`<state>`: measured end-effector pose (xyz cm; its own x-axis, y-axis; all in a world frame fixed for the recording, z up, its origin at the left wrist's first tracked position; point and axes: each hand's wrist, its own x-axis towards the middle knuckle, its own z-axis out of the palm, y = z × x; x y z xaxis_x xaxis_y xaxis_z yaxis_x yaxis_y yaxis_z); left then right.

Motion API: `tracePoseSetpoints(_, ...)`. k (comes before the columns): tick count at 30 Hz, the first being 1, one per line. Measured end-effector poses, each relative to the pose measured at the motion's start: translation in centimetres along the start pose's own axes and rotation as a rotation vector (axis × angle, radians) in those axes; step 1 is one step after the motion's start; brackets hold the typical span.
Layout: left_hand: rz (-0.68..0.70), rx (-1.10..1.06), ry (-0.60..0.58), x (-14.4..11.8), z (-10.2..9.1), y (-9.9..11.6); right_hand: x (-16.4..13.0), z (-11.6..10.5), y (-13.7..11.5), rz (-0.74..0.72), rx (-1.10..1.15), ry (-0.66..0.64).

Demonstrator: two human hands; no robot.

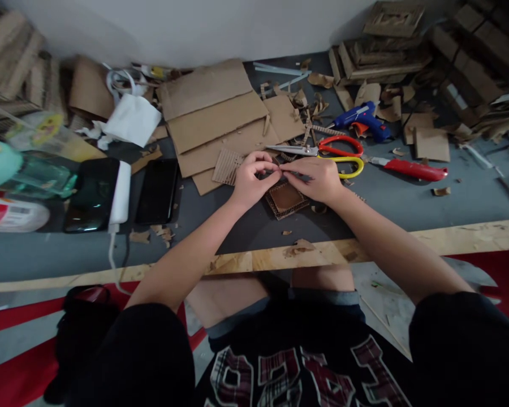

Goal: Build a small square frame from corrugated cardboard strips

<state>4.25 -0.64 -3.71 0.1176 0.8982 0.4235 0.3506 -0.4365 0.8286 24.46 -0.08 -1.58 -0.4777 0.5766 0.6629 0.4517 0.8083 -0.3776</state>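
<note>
Everywhere, cardboard scraps [220,121] litter the grey table [407,203] below a white wall [203,25].

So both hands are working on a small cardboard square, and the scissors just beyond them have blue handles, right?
Not quite. In the head view the scissors have one red and one yellow handle; the blue thing is the glue gun further back. The left hand and right hand do work at the cardboard square.

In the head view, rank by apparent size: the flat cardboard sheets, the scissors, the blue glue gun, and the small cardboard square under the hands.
1. flat cardboard sheets, clearly largest.
2. scissors.
3. blue glue gun.
4. small cardboard square, partly hidden by the left hand and right hand, so its rank against the glue gun is unsure.
</note>
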Motion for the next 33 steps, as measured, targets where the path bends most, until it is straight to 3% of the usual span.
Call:
tracePoseSetpoints(6, 0.068, 0.071, 0.011, -0.1, 0.0, 0.3, 0.0, 0.2, -0.1, 0.092, -0.033, -0.012)
tracePoseSetpoints(19, 0.144, 0.210, 0.068, -0.4, 0.2, 0.8, 0.1, 0.2, -0.2, 0.103, -0.032, -0.025)
tracePoseSetpoints(27, 0.092, 0.004, -0.024, -0.5, 0.1, 2.0, 0.4, -0.3, -0.3, 0.091, 0.104, -0.005)
tracePoseSetpoints(33, -0.057, -0.137, -0.067, -0.3, 0.3, 1.2, 0.5, 0.0, 0.6, 0.341, 0.363, 0.188)
